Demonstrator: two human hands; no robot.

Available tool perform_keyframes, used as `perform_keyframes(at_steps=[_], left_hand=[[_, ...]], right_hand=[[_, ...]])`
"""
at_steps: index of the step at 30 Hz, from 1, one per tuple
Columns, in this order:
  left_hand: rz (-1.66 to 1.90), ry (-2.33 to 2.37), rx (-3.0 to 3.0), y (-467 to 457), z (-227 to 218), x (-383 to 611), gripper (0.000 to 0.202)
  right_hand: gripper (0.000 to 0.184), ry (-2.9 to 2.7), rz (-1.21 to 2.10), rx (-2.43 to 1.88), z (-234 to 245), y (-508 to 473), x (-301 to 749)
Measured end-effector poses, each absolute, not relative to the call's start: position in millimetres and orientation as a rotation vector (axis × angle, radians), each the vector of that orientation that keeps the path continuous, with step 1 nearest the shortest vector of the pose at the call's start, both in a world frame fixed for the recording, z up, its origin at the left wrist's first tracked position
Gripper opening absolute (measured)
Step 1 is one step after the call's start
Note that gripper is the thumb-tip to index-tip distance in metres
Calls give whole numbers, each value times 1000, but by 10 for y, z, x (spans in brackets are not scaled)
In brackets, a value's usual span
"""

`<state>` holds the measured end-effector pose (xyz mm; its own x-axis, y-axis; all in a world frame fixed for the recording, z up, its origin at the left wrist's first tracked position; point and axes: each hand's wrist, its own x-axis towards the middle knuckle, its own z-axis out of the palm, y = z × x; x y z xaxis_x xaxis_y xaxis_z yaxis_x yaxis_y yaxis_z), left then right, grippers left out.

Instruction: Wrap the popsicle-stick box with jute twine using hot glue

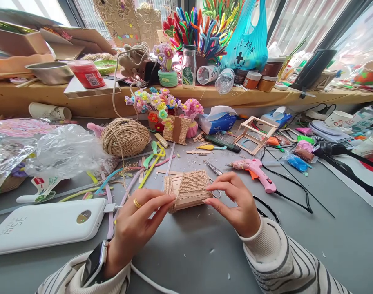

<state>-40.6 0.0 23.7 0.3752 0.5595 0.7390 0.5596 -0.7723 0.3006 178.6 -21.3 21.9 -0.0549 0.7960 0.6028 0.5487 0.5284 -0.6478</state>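
Observation:
A small box of wooden craft sticks [190, 201], partly wrapped in jute twine [195, 180], rests on the grey table before me. My left hand [143, 216] has thumb and fingers pinched together at the box's left end, on the twine. A thin strand stretches along the box's near side toward my right hand [235, 200]. That hand's thumb and index finger grip the box's right end, the other fingers curled above. From the ball of twine [125, 136], a strand runs down behind my left hand. Scissors [215, 168] lie just behind the box.
A pink glue gun [255, 171] with a black cable lies to the right. A white power bank [48, 224] with a cable sits at left. Pipe cleaners [152, 163], a green utility knife [221, 143] and a stick frame [255, 134] lie behind. Jars line the ledge [204, 94].

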Motion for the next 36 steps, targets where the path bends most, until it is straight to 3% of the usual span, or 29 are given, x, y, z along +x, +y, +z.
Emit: perform_keyframes(at_steps=[4, 8, 15, 26, 36], left_hand=[[-1415, -1053, -2643, -9, 244, -411, 22], [-1448, -1048, -2662, -10, 248, -408, 23], [-1572, -1123, -2796, -11, 300, -416, 19], [-2225, -1600, -3211, -49, 344, -385, 17], [-1528, -1354, -3032, 42, 448, -418, 10]], right_hand=[[7, -1750, 265, -1086, 226, -205, 1779], [16, -1785, 257, -1056, 231, -203, 1780], [6, -1766, 354, -1027, 247, -220, 1762], [2, -1784, 349, -1016, 266, -258, 1703], [5, -1761, 337, -1042, 279, -256, 1727]])
